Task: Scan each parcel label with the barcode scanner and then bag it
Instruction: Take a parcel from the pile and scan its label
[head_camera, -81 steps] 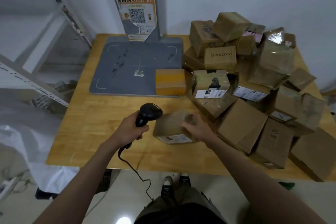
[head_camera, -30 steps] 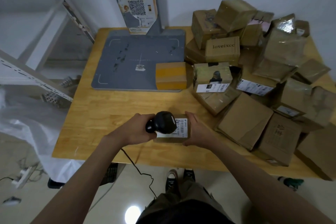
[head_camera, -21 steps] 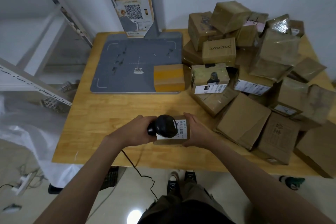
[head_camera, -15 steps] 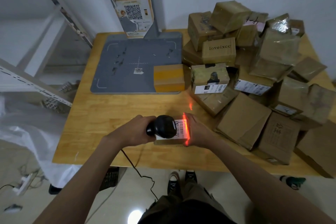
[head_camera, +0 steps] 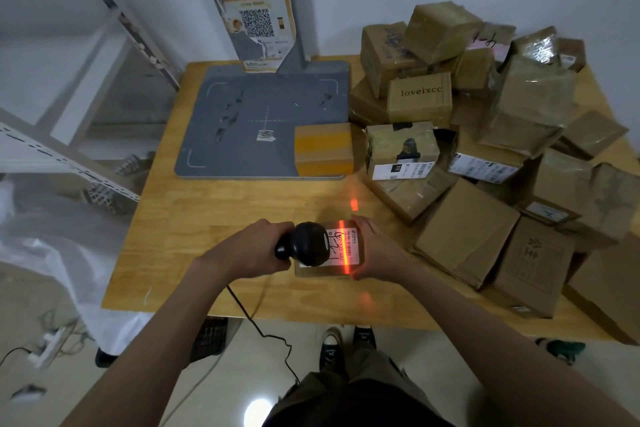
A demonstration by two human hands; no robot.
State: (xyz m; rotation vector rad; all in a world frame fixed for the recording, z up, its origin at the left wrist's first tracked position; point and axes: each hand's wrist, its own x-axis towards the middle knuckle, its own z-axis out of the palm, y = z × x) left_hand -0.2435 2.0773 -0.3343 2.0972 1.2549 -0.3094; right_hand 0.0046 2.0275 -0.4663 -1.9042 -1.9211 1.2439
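Note:
A small brown parcel (head_camera: 349, 248) with a white label facing up lies near the front edge of the wooden table (head_camera: 194, 232). My right hand (head_camera: 375, 246) grips its right side. My left hand (head_camera: 258, 250) grips a black corded barcode scanner (head_camera: 308, 244), whose head hangs over the left part of the label. A red scan line crosses the label and spills onto the table in front of and behind the parcel. A white plastic bag (head_camera: 52, 253) hangs at the table's left side.
A heap of several brown cardboard parcels (head_camera: 485, 156) fills the table's right half. A grey scanning platform (head_camera: 263, 121) with an upright post stands at the back, an orange-taped box (head_camera: 323, 149) on its corner. Metal shelving (head_camera: 69, 80) stands to the left.
The parcel was turned label-up and the scanner brought over it. Since half a second ago the red scan line has shifted left from the label's right edge onto the label.

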